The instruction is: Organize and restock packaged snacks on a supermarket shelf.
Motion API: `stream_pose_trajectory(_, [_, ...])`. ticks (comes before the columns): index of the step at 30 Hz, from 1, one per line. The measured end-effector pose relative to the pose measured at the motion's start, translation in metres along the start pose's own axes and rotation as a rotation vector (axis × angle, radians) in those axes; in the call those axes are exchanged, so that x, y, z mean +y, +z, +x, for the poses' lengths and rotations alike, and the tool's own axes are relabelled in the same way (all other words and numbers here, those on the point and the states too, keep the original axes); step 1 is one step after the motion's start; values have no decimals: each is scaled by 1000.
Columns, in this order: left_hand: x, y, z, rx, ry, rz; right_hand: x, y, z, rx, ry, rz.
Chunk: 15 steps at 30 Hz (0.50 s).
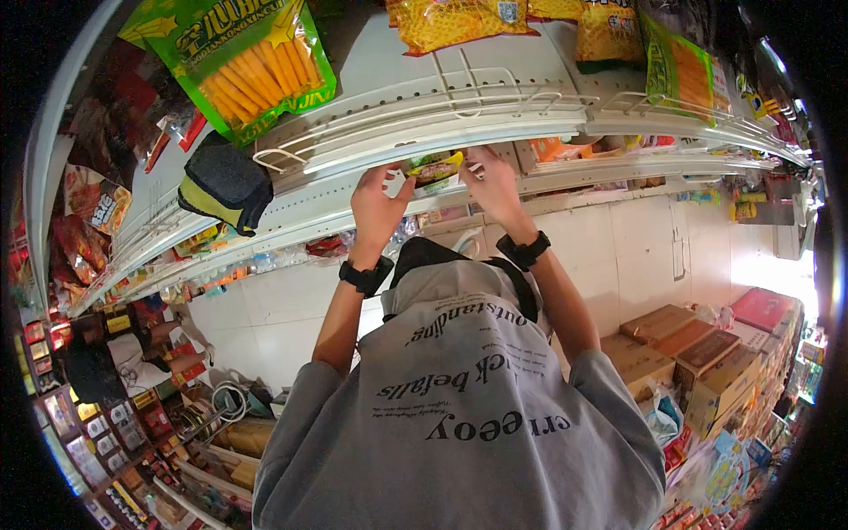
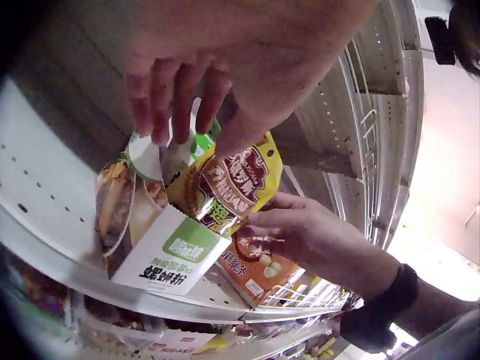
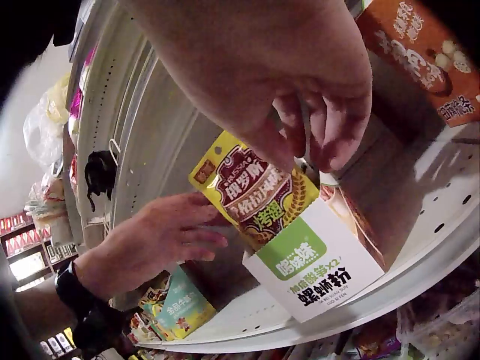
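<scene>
A yellow and maroon snack packet (image 2: 238, 180) stands tilted in an open white box (image 3: 319, 262) on a white shelf. My left hand (image 1: 380, 208) is at one side of the packet, fingers loosely bent; in the left wrist view its thumb overlaps the packet's upper edge, though contact is unclear. On the other side is my right hand (image 1: 496, 187). Its bent fingers (image 3: 326, 139) hang over the packet's corner and the box in the right wrist view. Neither hand is plainly gripping the packet. Part of the box's back is hidden by the hands.
An orange box (image 2: 259, 270) stands beside the white box, and a teal packet (image 3: 180, 306) lies farther along the shelf. Wire rails (image 1: 477, 93) edge the shelf above, which bears a large green snack bag (image 1: 256, 71). Cardboard boxes (image 1: 698, 353) are stacked behind at the right.
</scene>
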<state>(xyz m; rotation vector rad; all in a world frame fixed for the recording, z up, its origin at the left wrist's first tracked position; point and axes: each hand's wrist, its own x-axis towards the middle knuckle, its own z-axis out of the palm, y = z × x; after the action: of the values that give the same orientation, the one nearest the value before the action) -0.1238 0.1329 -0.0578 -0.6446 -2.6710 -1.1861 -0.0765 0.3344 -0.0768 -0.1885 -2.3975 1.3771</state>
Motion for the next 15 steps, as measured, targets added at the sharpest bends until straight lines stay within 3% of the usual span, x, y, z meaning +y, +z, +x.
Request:
stream_pose_trajectory(4, [10, -3, 0, 52, -39, -183, -13, -11, 2, 12, 0, 63])
stream_pose_trajectory(6, [4, 2, 0, -45, 23, -167, -17, -12, 3, -32, -78, 93])
stream_pose_trajectory(8, [8, 1, -1, -96, -32, -135, -5, -7, 3, -72, -92, 74])
stream_pose_trajectory(11, [2, 3, -7, -11, 17, -162, 5, -4, -3, -78, -42, 77])
stream_pose_trajectory(13, [-7, 1, -14, -18, -227, -130, 16, 0, -5, -44, 17, 102])
stream_pose_trajectory(15, [-34, 9, -18, -110, -236, -170, 48, 9, -8, -87, 75, 59])
